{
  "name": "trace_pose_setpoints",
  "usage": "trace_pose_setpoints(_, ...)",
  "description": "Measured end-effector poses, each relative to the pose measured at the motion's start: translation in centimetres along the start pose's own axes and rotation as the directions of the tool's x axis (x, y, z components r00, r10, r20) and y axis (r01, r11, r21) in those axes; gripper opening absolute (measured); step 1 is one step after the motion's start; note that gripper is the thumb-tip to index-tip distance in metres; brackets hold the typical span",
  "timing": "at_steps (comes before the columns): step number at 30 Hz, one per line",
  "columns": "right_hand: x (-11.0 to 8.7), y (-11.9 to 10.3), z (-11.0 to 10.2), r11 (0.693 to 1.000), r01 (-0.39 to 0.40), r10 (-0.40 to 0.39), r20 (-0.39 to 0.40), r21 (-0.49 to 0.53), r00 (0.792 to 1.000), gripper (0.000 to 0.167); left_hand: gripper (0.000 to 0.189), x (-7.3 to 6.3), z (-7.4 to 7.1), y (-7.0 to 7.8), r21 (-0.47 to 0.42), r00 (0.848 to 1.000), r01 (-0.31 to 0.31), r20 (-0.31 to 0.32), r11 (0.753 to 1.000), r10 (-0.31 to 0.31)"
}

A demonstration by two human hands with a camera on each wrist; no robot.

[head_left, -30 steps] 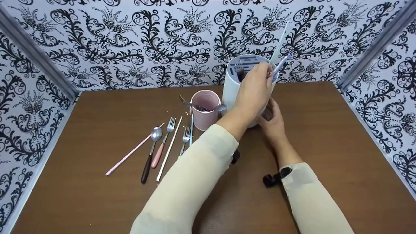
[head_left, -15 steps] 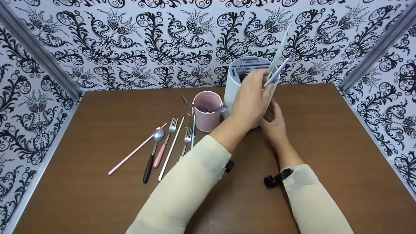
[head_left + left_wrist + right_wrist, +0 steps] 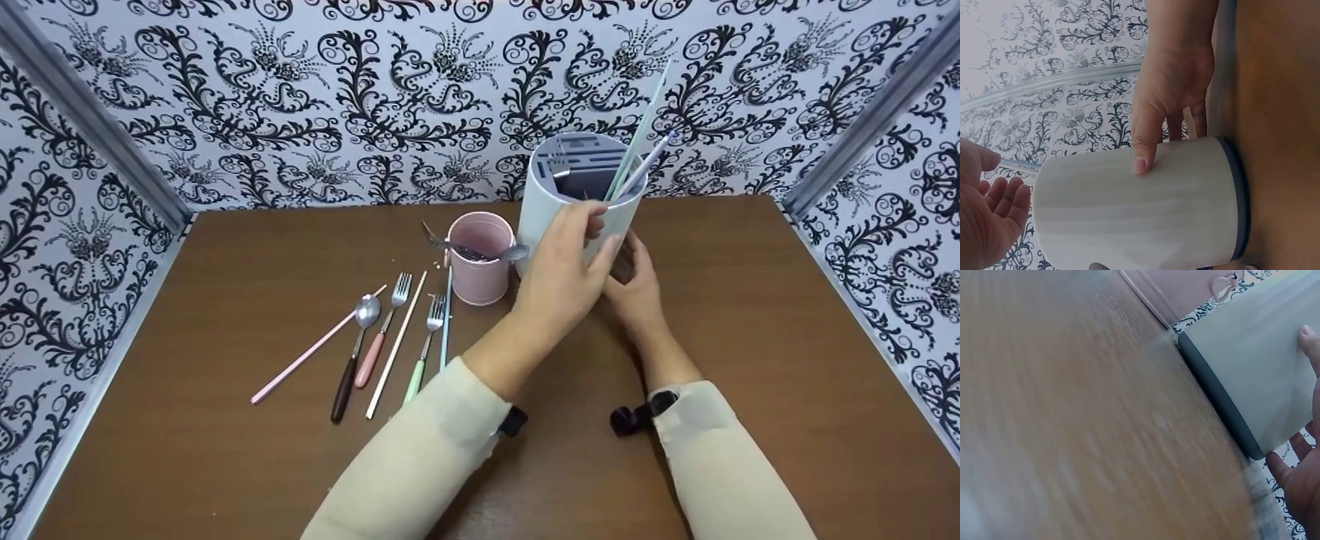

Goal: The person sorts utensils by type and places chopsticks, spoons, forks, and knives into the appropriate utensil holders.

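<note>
A pale cylindrical holder point(image 3: 536, 214) with a slotted top stands upright on the table. From its right side lean a light green chopstick point(image 3: 645, 124) and a whitish chopstick with a violet tip point(image 3: 657, 156). Fork tines point(image 3: 556, 156) show faintly at its left opening. My left hand point(image 3: 562, 270), loosely bent and holding nothing, is in front of the holder's upper part. Low on the right side, my right hand point(image 3: 636, 296) grips the holder, thumb point(image 3: 1141, 160) against its wall. Its other fingers are partly hidden behind.
Left of the holder is a pink cup point(image 3: 480, 289) with a spoon point(image 3: 514, 253) across its rim. Further left lie a pink chopstick point(image 3: 300, 364), a dark-handled spoon point(image 3: 367, 309), a pink-handled fork point(image 3: 369, 360), a white chopstick point(image 3: 396, 345), a green-handled fork point(image 3: 416, 375) and a blue chopstick point(image 3: 446, 322).
My left hand has drawn back and down from the holder's top, away from the chopsticks, uncovering the opening. My right hand stays on the holder.
</note>
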State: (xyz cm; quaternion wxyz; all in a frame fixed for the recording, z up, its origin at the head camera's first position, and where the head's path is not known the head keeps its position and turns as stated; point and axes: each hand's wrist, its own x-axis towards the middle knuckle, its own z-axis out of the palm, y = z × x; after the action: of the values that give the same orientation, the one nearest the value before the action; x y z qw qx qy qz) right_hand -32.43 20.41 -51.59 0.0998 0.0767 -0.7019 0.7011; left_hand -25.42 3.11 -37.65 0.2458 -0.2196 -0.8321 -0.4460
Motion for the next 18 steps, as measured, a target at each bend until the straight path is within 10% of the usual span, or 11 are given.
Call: trace_pose_setpoints(18, -0.1, -0.4, 0.3, 0.998, -0.014, 0.013, -0.024, -0.054, 1.000, 0.089, 0.032, -6.4, -2.0, -3.4, 0.016, 0.999, 0.052, 0.006, 0.998, -0.052)
